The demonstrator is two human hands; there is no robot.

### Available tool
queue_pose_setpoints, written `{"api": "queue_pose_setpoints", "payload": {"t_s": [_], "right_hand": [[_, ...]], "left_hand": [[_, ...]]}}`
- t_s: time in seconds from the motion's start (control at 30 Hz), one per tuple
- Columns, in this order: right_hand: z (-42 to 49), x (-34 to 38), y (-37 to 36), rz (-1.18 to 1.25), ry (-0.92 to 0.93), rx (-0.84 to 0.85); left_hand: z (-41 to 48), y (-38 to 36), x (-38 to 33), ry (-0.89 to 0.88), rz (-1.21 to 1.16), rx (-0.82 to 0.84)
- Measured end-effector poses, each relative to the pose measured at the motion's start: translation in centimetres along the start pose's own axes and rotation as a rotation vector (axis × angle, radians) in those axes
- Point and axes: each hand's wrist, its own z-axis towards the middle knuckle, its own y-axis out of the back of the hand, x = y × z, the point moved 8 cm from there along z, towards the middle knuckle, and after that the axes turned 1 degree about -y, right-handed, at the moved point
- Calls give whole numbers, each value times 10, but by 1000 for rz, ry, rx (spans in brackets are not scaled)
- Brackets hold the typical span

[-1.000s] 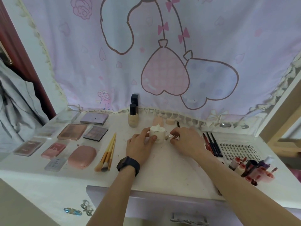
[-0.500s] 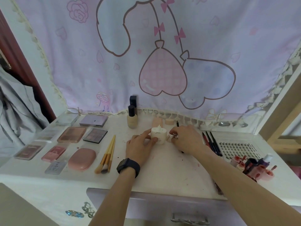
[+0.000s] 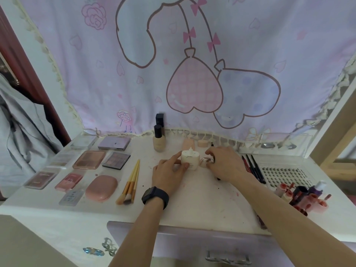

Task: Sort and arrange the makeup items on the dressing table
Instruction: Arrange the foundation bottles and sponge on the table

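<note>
Left hand (image 3: 169, 174) pinching small cream plastic jar (image 3: 189, 159), right hand (image 3: 225, 164) gripping clear domed lid (image 3: 205, 162); flat rectangular palettes (image 3: 89, 159) ordered left, pink lip tubes (image 3: 312, 202) unsorted near right.

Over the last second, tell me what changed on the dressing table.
Nothing visibly moved. The left hand still grips the white jar; the right hand still holds a small clear round piece beside it. The palettes, brushes and pencils lie as before.

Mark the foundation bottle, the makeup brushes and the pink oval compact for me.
foundation bottle (image 3: 159, 145), head view, on its beige body.
makeup brushes (image 3: 133, 176), head view, midway along the yellow handles.
pink oval compact (image 3: 101, 187), head view, centre of its lid.
</note>
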Motion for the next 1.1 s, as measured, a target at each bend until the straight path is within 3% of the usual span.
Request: {"api": "queue_pose_setpoints", "payload": {"t_s": [0.23, 0.37, 0.47, 0.6, 0.93, 1.1], "right_hand": [[-74, 11, 5, 234, 75, -153], [-112, 25, -23, 214, 172, -155], [-126, 28, -44, 183, 246, -100], [-133, 25, -48, 203, 264, -150], [-135, 24, -47, 224, 265, -246], [-135, 23, -48, 228, 259, -259]], "left_hand": [[-5, 5, -4, 48, -128, 24], [-6, 14, -5, 106, -261, 46], [-1, 38, -5, 131, -288, -82], [15, 75, 2, 197, -323, -331], [59, 61, 19, 417, 152, -131], [57, 61, 26, 491, 224, -196]]}}
